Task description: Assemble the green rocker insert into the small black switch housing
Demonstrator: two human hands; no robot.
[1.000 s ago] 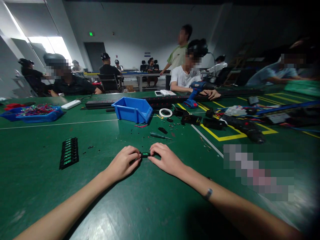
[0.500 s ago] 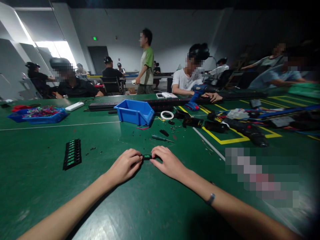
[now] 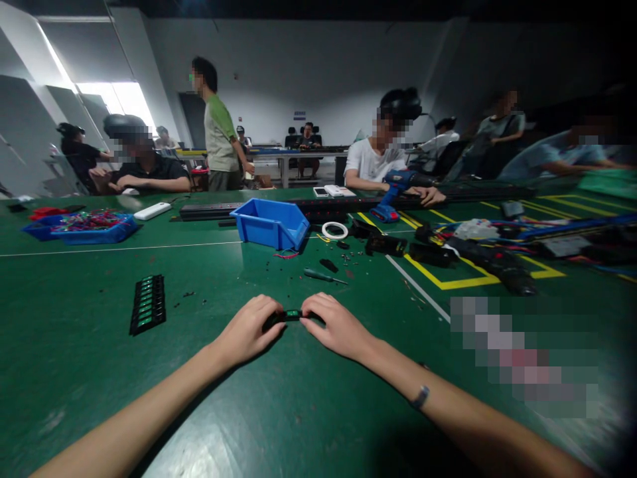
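Observation:
Between my hands is a small black piece with a green insert (image 3: 292,315), low over the green table or on it; I cannot tell which. My left hand (image 3: 253,323) pinches its left end between thumb and fingers. At its right end, my right hand (image 3: 332,323) grips it the same way. The ends are hidden by my fingertips. Off to the left lies a row of similar black pieces with green inserts (image 3: 148,304), side by side. Beyond my hands is a screwdriver (image 3: 318,275) with a dark green handle.
A blue bin (image 3: 271,224) stands ahead, with a white ring (image 3: 334,230) and scattered screws beside it. Blue trays of wires (image 3: 94,226) sit at far left. On the right are a blue drill (image 3: 395,192), a black power tool (image 3: 497,265) and cables. Co-workers sit across the table.
My left fingers have shifted slightly on the small piece, while my right hand keeps its grip. In the background a walking person has moved left. The view has shifted slightly.

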